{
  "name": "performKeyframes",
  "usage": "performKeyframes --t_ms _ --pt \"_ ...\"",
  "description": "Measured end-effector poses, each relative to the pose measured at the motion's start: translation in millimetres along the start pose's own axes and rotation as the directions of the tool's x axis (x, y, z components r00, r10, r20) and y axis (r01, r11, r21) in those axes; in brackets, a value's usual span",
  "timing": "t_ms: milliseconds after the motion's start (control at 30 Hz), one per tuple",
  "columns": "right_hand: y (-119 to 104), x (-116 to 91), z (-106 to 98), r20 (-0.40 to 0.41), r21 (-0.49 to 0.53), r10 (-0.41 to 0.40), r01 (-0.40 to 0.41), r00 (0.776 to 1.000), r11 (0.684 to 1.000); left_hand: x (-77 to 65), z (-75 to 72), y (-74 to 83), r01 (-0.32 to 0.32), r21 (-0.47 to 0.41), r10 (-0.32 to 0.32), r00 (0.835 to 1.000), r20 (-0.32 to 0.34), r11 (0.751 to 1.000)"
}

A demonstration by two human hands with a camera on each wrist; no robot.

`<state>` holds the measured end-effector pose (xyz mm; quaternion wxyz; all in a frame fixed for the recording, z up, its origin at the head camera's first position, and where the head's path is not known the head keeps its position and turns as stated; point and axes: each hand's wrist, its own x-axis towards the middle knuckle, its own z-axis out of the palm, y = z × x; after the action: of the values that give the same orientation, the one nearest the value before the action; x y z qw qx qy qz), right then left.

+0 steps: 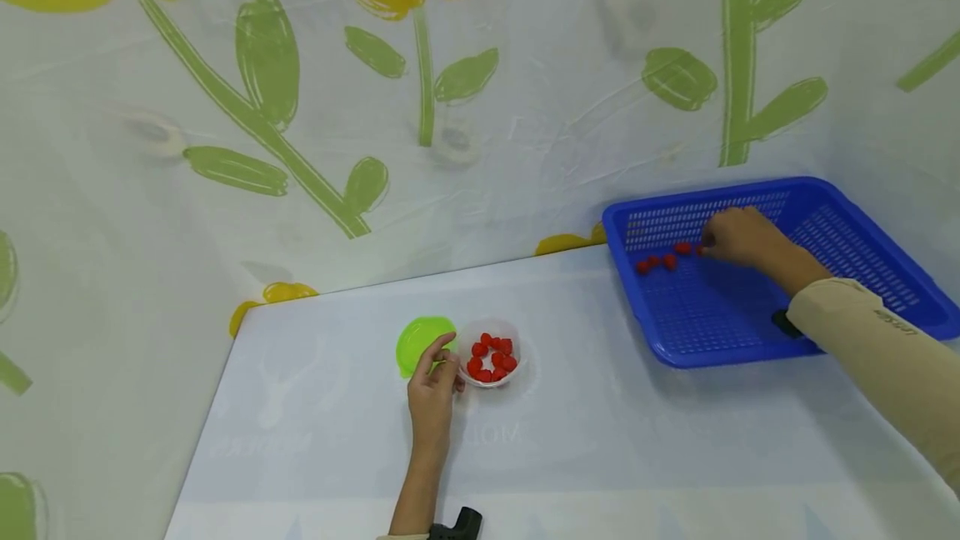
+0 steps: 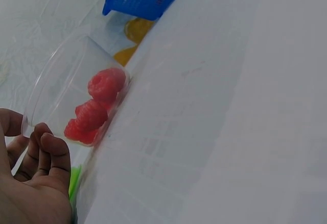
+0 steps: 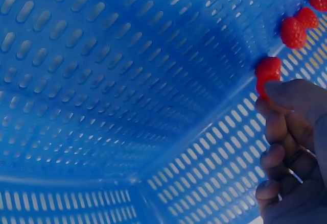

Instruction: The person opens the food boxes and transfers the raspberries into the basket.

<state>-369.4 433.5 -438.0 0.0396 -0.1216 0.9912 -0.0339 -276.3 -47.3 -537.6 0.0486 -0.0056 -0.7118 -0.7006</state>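
A clear plastic cup [image 1: 489, 330] with several red raspberries [image 1: 484, 375] inside stands on the table. My left hand [image 1: 432, 390] pinches the cup's rim at its left side; the left wrist view shows fingertips at the cup's wall [image 2: 61, 81]. Partly beneath that hand lies a bright green lid [image 1: 417, 338]. Over at the right, my right hand [image 1: 738, 237] reaches into a blue basket [image 1: 720, 340]. Between its thumb and index finger it pinches a raspberry [image 3: 262, 85], right against another raspberry [image 3: 269, 66]. More raspberries [image 1: 669, 262] lie in the basket to the left of this hand.
The blue basket has slotted walls and stands at the table's back right, near the wall sheet. That sheet [image 1: 525, 148], printed with flowers and leaves, rises behind the table [image 1: 585, 440]. White table surface lies between the cup and the basket.
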Motion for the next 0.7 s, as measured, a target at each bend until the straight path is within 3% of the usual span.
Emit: performKeyframes --t_ms 333,567,700 --pt "-0.8 1.8 4.4 0.034 -0.022 -0.014 0.015 0.999 1.0 0.3 0.3 0.0 -0.011 -0.004 0.011 1.0 0.007 1.0" --pt "-9.3 0.1 -4.9 0.015 0.034 0.026 -0.027 1.0 0.999 0.4 1.6 -2.0 -0.003 -0.01 0.003 1.0 0.013 1.0" --pt "-14.7 0.8 -12.9 0.009 0.056 0.01 -0.011 1.0 0.998 1.4 0.6 -2.3 -0.02 0.001 0.02 1.0 0.006 1.0"
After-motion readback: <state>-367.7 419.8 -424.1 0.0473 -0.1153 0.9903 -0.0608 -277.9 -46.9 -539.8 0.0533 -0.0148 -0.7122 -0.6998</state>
